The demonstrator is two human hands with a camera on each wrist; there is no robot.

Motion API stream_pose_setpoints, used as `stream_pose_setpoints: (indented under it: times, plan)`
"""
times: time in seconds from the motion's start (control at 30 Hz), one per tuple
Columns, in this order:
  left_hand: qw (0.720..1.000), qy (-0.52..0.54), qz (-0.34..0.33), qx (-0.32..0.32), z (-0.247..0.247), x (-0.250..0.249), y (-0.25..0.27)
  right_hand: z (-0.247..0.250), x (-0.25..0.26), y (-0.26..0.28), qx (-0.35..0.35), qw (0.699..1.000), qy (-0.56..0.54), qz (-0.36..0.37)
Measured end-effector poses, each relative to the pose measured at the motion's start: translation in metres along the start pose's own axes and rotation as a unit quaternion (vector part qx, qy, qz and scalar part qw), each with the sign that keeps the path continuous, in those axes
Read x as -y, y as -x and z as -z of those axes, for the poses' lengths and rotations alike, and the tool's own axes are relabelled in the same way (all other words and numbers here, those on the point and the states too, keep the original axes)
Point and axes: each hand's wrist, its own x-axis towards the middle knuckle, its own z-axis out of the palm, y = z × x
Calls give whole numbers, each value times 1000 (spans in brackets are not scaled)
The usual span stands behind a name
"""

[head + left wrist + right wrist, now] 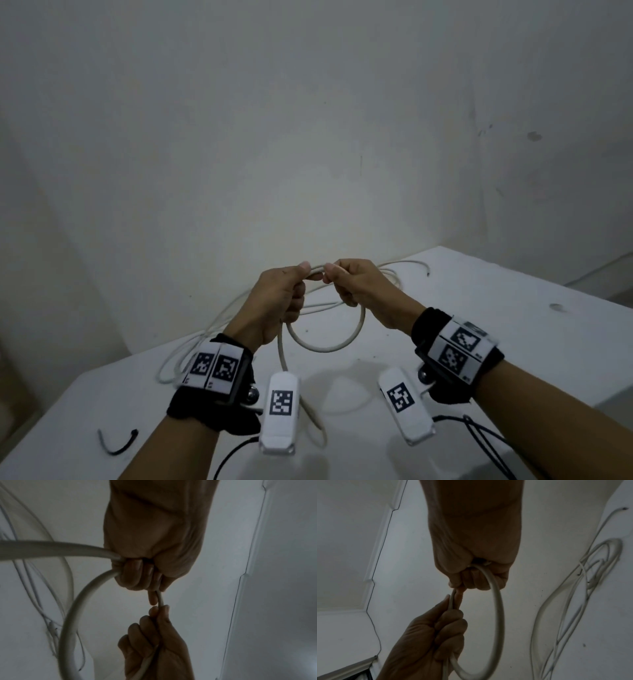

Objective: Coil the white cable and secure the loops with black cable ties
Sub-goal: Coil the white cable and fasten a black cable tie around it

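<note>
Head view is showing the left hand (pixel 279 301) and right hand (pixel 356 284) both gripping the white cable (pixel 325 346) with curled fingers, holding a loop above the white table (pixel 479 308), while a black cable tie (pixel 118 443) is lying near the table's left edge.

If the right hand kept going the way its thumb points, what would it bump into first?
Most likely the left hand. The right hand points its thumb leftward along the white cable both hold, with only a short bare stretch between them.

White table (pixel 513 308) (small dark scuff near its right side) against a plain white wall (pixel 274 120)
</note>
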Motion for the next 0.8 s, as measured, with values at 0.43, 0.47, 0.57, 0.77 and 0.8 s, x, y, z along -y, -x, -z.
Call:
stream_pose_setpoints:
  times: [0.43, 0.47, 0.57, 0.77, 0.8]
  plan:
    - [964, 174, -80, -186, 12, -2, -13, -46, -20, 76, 75, 943, -67, -317]
    - [962, 184, -80, -184, 12, -3, -12, -51, -23, 73, 58, 928, -131, -344]
    - [963, 186, -76, -177, 13, 1, -6, -54, -41, 51, -94, 852, -392, -333]
    - [964, 183, -54, -188, 27, 17, 6, -27, -38, 13, -180, 786, -537, -247]
    - [963, 184, -50, -190, 29, 20, 7, -26, -33, 10, -181, 793, -529, -242]
